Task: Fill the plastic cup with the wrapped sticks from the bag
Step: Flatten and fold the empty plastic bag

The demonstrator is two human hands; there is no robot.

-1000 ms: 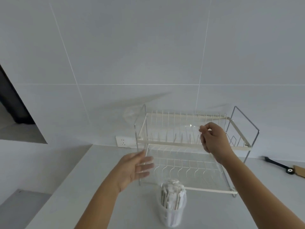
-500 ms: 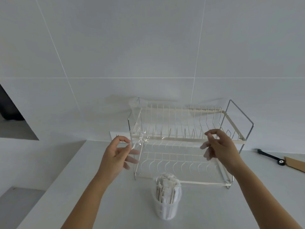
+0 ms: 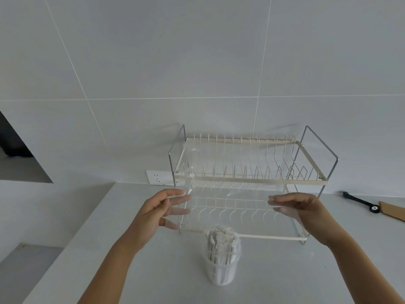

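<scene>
A translucent plastic cup (image 3: 221, 270) stands on the pale counter in front of me, packed with upright white wrapped sticks (image 3: 222, 239). Above and behind it I hold an empty clear plastic bag (image 3: 232, 189), stretched out between both hands in front of the dish rack. My left hand (image 3: 157, 213) pinches the bag's left edge with thumb and forefinger. My right hand (image 3: 306, 211) grips the right edge, with the film lying over its fingers. The bag is hard to see against the rack.
A two-tier white wire dish rack (image 3: 247, 179) stands against the tiled wall behind the cup. A wall socket (image 3: 156, 177) sits to its left. A black tool (image 3: 359, 201) and a brown flat piece (image 3: 392, 210) lie at the far right. The counter drops off on the left (image 3: 26, 270).
Both hands have come lower and spread further apart, pulling the clear bag out flat between them. The cup of sticks has not moved.
</scene>
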